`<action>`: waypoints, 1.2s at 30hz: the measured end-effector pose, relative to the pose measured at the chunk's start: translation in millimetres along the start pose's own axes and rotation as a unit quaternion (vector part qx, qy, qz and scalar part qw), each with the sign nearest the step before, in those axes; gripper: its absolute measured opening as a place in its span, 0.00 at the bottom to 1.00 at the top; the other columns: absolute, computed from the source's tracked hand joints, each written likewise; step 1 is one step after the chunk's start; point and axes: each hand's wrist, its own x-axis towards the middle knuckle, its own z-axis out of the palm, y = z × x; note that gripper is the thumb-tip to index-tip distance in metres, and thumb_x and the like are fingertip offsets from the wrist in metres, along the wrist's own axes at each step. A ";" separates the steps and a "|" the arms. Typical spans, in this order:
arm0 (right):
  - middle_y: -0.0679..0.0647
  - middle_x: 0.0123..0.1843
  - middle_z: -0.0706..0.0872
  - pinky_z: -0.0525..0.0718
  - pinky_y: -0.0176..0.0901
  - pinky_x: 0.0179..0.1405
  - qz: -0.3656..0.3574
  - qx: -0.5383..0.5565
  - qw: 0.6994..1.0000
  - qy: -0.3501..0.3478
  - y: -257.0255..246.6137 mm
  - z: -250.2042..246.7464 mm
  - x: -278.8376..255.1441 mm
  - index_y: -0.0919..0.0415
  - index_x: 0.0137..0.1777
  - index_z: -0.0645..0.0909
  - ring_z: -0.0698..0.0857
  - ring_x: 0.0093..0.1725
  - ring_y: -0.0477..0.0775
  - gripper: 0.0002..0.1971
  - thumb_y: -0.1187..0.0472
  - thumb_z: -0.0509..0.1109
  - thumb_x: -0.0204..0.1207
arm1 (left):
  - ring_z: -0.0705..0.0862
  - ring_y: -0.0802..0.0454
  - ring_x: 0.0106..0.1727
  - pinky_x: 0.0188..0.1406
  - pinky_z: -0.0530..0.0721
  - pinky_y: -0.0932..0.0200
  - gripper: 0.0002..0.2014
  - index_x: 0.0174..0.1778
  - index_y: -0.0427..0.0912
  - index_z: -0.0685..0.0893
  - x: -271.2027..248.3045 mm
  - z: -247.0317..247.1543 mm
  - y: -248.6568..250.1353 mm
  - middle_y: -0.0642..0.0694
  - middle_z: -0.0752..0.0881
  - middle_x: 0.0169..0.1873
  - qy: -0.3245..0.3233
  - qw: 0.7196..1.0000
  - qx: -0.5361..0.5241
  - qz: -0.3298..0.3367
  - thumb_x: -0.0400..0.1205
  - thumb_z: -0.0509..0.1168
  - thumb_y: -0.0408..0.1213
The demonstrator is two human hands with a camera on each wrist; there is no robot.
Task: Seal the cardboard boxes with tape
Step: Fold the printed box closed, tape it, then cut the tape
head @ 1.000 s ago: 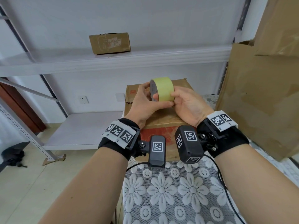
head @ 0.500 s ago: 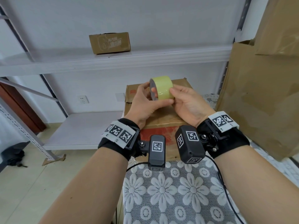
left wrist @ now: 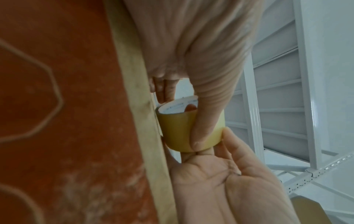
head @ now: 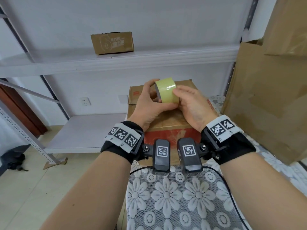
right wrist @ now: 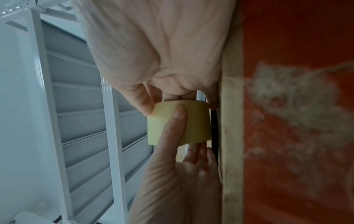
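We hold the tape roll (head: 167,90) with our left hand (head: 149,103), thumb curled under its yellow-green band and fingers wrapped over the top and into the grey core (the left wrist view shows a fingertip inside the core). Our right hand (head: 192,105) closes on the roll's other end, fingertips pressed on the band and thumb beneath.

Taking the cardboard box (head: 166,123) on the table as our landmark: the roll hangs just above its brown top, apart from it, over the far half. Against the frame of a second ago the roll sits lower and has tipped, so its open core now faces more to the left and less toward us; our right fingers have slid further over the band, and both wrists have drawn closer together above the box's red near face.

To the left of the box stands the white metal shelving (head: 116,62), with a small carton (head: 113,43) on its upper board, unmoved. Before the box lies the lace flower cloth (head: 179,200). To the right of the box lean large cardboard sheets (head: 265,100), unchanged.
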 end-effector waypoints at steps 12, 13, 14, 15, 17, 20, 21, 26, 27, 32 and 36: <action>0.58 0.48 0.90 0.84 0.35 0.43 -0.055 -0.129 0.990 0.001 7.2 -1.0 -0.9 0.66 0.55 0.85 0.88 0.47 0.48 0.09 0.69 0.64 0.81 | 0.83 0.59 0.52 0.45 0.83 0.70 0.43 0.73 0.50 0.70 -0.3 3.8 1.4 0.52 0.82 0.56 0.011 0.996 0.087 0.010 0.64 0.83 0.29; 0.56 0.48 0.90 0.84 0.35 0.44 -0.051 -0.132 0.990 -0.010 6.9 -1.0 -1.2 0.64 0.55 0.85 0.88 0.47 0.47 0.09 0.69 0.63 0.82 | 0.83 0.58 0.52 0.45 0.84 0.69 0.43 0.71 0.50 0.71 -0.5 3.7 1.6 0.52 0.82 0.54 0.019 0.996 0.087 0.007 0.63 0.84 0.29; 0.55 0.47 0.90 0.84 0.35 0.44 -0.044 -0.128 0.991 -0.020 6.3 -1.1 -1.4 0.63 0.54 0.85 0.88 0.47 0.47 0.10 0.70 0.62 0.82 | 0.83 0.58 0.51 0.44 0.84 0.69 0.42 0.69 0.49 0.71 -1.4 3.2 1.9 0.52 0.82 0.53 0.025 0.996 0.082 0.003 0.62 0.85 0.29; 0.54 0.46 0.90 0.85 0.36 0.44 -0.038 -0.122 0.991 -0.026 5.5 -0.7 -1.6 0.62 0.53 0.86 0.88 0.47 0.47 0.11 0.70 0.62 0.82 | 0.83 0.59 0.51 0.43 0.84 0.70 0.42 0.68 0.50 0.71 -2.0 2.7 1.6 0.51 0.82 0.53 0.030 0.997 0.074 0.000 0.61 0.85 0.29; 0.52 0.44 0.91 0.85 0.37 0.43 -0.033 -0.130 0.991 -0.019 3.7 1.7 -2.8 0.59 0.49 0.87 0.88 0.45 0.47 0.12 0.69 0.62 0.82 | 0.83 0.58 0.52 0.44 0.84 0.69 0.41 0.66 0.50 0.71 -3.3 1.7 1.1 0.50 0.82 0.54 0.034 0.997 0.066 0.002 0.60 0.86 0.29; 0.59 0.37 0.87 0.79 0.42 0.33 -0.062 -0.206 0.976 0.028 4.3 7.1 -4.6 0.60 0.42 0.88 0.82 0.36 0.51 0.12 0.68 0.63 0.80 | 0.84 0.55 0.53 0.47 0.86 0.63 0.41 0.65 0.47 0.70 -4.4 3.6 2.8 0.49 0.83 0.53 0.037 0.996 0.084 0.003 0.60 0.86 0.32; 0.61 0.34 0.84 0.75 0.44 0.32 -0.079 -0.229 0.970 0.035 5.7 8.4 -4.7 0.63 0.40 0.87 0.79 0.34 0.52 0.11 0.68 0.63 0.79 | 0.85 0.54 0.52 0.46 0.87 0.62 0.41 0.65 0.46 0.69 -3.9 4.9 3.4 0.49 0.83 0.52 0.036 0.995 0.090 -0.002 0.61 0.85 0.33; 0.65 0.33 0.80 0.71 0.44 0.34 -0.107 -0.268 0.957 0.032 7.6 10.7 -4.8 0.75 0.40 0.85 0.74 0.34 0.53 0.11 0.68 0.62 0.75 | 0.87 0.49 0.50 0.46 0.90 0.50 0.40 0.61 0.44 0.64 -1.8 8.1 4.5 0.43 0.84 0.51 0.025 0.994 0.106 -0.016 0.61 0.84 0.37; 0.64 0.32 0.79 0.70 0.43 0.33 -0.111 -0.276 0.954 0.036 7.9 10.6 -4.5 0.75 0.39 0.84 0.73 0.33 0.52 0.11 0.68 0.63 0.75 | 0.87 0.49 0.51 0.47 0.90 0.49 0.41 0.61 0.44 0.63 -1.0 8.3 4.0 0.43 0.84 0.52 0.020 0.993 0.111 -0.018 0.60 0.84 0.39; 0.51 0.24 0.66 0.61 0.34 0.24 -0.126 -0.325 0.935 0.059 12.1 10.1 -2.3 0.67 0.26 0.72 0.63 0.25 0.42 0.18 0.64 0.68 0.78 | 0.86 0.54 0.50 0.44 0.86 0.61 0.39 0.68 0.42 0.61 3.5 7.9 1.6 0.45 0.84 0.53 -0.004 0.992 0.119 -0.030 0.69 0.81 0.35; 0.49 0.25 0.72 0.67 0.29 0.26 -0.120 -0.339 0.932 0.033 11.6 6.0 -1.9 0.65 0.33 0.81 0.68 0.25 0.39 0.15 0.60 0.68 0.81 | 0.87 0.46 0.54 0.50 0.88 0.53 0.39 0.67 0.39 0.72 5.0 5.5 2.6 0.44 0.86 0.53 -0.033 0.990 0.128 -0.042 0.62 0.82 0.41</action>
